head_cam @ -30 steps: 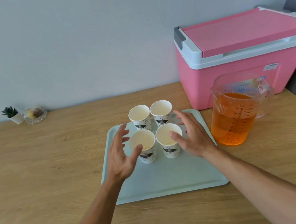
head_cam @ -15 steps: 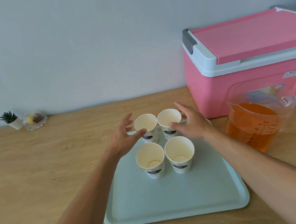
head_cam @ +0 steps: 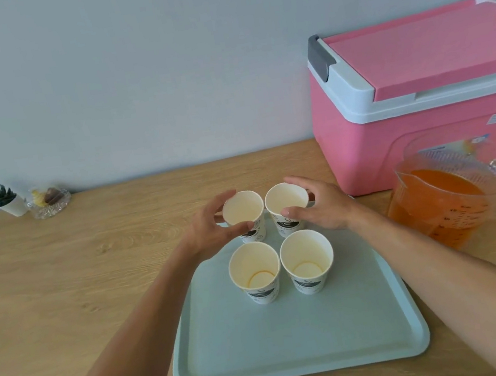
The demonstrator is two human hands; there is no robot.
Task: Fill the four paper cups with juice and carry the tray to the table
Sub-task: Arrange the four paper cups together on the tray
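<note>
A view from a head-worn camera, looking down on a wooden desk (head_cam: 60, 282). A pale blue-green tray (head_cam: 297, 342) lies flat on it. Four white paper cups stand upright on the tray's far half, close together in a two-by-two block. All look empty, though the near left cup (head_cam: 255, 271) shows a faint orange ring at its bottom.

The left hand (head_cam: 211, 229) wraps the far left cup (head_cam: 244, 211) just under its rim, thumb in front and fingers (head_cam: 224, 197) curled behind. The right hand (head_cam: 324, 208) holds the far right cup (head_cam: 287, 198) the same way. The near right cup (head_cam: 306, 259) and its neighbour are untouched.

Right of the tray stands a clear plastic jug (head_cam: 462, 154), largely full of orange juice (head_cam: 437, 200), with its handle turned to the far right. Behind it sits a closed pink cooler (head_cam: 420, 95). Far left, by the wall, are a small potted plant (head_cam: 3, 200) and a glass dish (head_cam: 47, 201).

The empty cups are probably very light, thin-walled and easy to tip or crush, so a gentle hold on the side wall suits them. The jug looks heavy and likely to slosh, and is best taken by its handle. The tray seems stiff but smooth, so grip two opposite edges and keep it level
</note>
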